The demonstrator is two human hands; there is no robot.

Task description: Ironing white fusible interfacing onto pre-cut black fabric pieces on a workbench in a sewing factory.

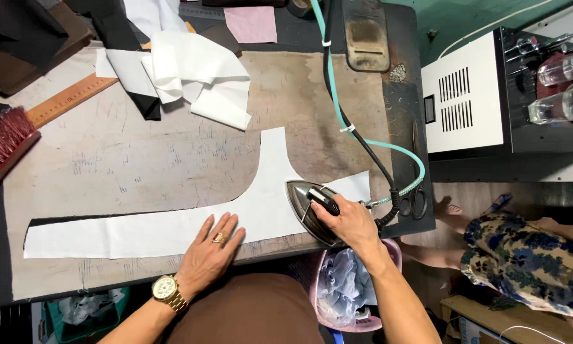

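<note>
Right hand (350,223) is wrapped tight round the iron (312,210) handle, soleplate sitting on the white fabric (172,229) at its curved junction. Left hand (211,251) lies flat and open on the fabric just left of the iron, likely pinning it smooth. The hose (337,108) trails away behind the iron across the worktop (140,165); scissors (417,185) rest right of the iron.

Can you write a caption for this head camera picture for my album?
Right hand presses an iron on white fabric while the left hand holds it flat.
</note>
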